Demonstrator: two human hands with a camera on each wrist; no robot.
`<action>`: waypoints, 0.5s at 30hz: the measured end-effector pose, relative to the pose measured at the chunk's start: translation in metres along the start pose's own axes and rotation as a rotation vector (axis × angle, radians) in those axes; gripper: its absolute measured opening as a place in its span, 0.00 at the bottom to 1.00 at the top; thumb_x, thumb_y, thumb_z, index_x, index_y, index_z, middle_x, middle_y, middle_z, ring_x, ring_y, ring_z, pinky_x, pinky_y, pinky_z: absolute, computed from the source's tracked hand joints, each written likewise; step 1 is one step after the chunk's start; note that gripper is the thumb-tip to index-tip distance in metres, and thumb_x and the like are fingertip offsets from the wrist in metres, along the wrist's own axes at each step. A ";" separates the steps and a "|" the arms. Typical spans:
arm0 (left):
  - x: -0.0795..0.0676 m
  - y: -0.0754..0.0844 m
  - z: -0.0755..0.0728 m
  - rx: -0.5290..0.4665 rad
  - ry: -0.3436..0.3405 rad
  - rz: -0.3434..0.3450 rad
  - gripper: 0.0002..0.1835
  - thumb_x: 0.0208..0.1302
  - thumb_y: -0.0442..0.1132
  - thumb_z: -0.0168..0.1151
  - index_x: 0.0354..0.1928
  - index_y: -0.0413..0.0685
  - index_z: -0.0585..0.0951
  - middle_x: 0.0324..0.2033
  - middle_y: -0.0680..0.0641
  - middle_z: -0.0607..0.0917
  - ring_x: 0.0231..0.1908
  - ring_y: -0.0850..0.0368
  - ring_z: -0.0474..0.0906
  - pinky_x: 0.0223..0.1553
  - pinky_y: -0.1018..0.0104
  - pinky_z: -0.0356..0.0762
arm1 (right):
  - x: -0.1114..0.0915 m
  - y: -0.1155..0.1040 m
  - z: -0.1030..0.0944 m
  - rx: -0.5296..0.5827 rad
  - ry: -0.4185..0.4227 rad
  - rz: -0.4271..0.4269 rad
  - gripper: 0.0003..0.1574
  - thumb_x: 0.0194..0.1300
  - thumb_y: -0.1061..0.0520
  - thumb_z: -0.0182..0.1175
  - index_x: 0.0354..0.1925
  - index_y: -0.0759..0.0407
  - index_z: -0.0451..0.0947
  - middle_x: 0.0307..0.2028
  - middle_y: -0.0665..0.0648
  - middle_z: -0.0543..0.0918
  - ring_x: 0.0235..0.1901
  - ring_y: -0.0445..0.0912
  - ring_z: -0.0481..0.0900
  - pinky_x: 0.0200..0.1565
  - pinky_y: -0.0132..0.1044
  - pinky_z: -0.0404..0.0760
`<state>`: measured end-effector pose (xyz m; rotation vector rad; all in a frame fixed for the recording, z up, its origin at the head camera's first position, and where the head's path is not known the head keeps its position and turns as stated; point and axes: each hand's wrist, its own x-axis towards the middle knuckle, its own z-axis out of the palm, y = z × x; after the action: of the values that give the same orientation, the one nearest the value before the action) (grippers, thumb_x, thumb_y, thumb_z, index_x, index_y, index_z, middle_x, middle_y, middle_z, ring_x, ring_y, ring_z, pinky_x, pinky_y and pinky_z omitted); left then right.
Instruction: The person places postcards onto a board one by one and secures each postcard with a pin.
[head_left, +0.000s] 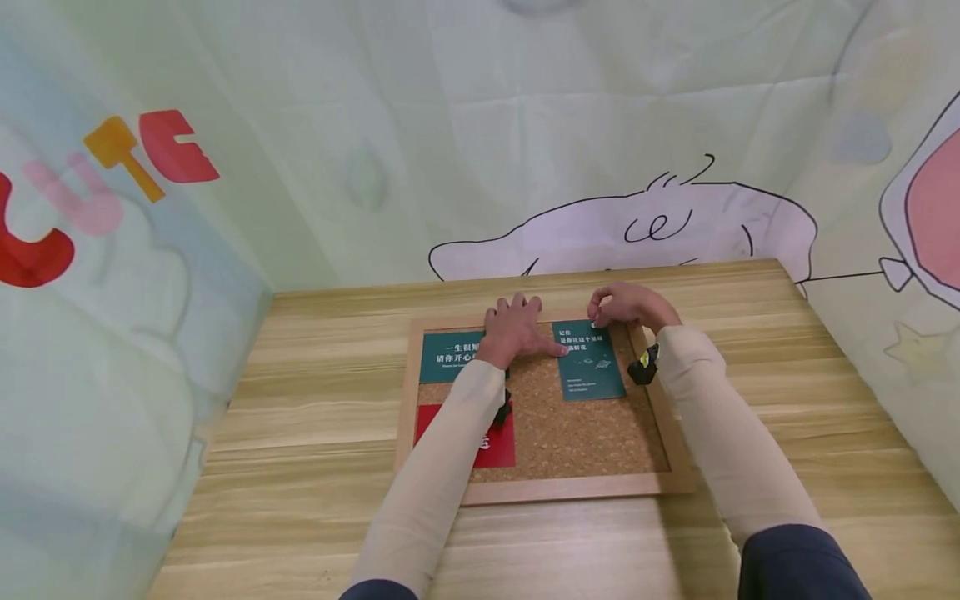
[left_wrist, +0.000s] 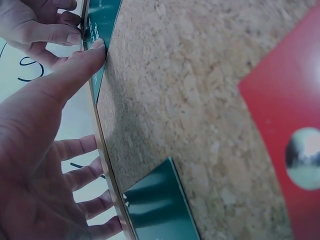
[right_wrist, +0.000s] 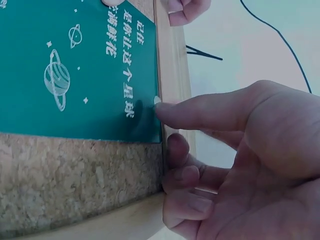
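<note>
A corkboard (head_left: 585,437) in a pale wooden frame lies on the table. On its upper right part lies a dark green card (head_left: 592,371) with white lettering and planet drawings. My left hand (head_left: 513,333) is spread over the top of the frame, its thumb pressing on the card's left side. My right hand (head_left: 626,304) is at the card's upper right corner. Its thumb tip meets a small white pin-like piece (right_wrist: 157,100) at the card's edge, while the other fingers curl beside it. The contact between fingers and pin is partly hidden.
Another green card (head_left: 442,354) lies at the board's upper left, partly behind my left hand. Below it is a red card (head_left: 502,446), partly covered by my left forearm. A printed cloth (head_left: 360,125) hangs behind the wooden table (head_left: 300,417).
</note>
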<state>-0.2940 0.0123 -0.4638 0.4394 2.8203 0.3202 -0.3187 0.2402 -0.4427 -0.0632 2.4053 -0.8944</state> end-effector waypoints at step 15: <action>0.003 0.000 0.001 -0.006 -0.007 0.000 0.56 0.51 0.74 0.72 0.77 0.55 0.65 0.71 0.44 0.67 0.65 0.40 0.62 0.70 0.41 0.61 | -0.002 0.008 0.001 0.117 0.026 -0.045 0.10 0.71 0.63 0.61 0.46 0.66 0.85 0.46 0.61 0.84 0.45 0.53 0.75 0.45 0.41 0.74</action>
<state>-0.2965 0.0136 -0.4656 0.4386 2.8115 0.3258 -0.3155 0.2463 -0.4471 -0.0620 2.3784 -1.0614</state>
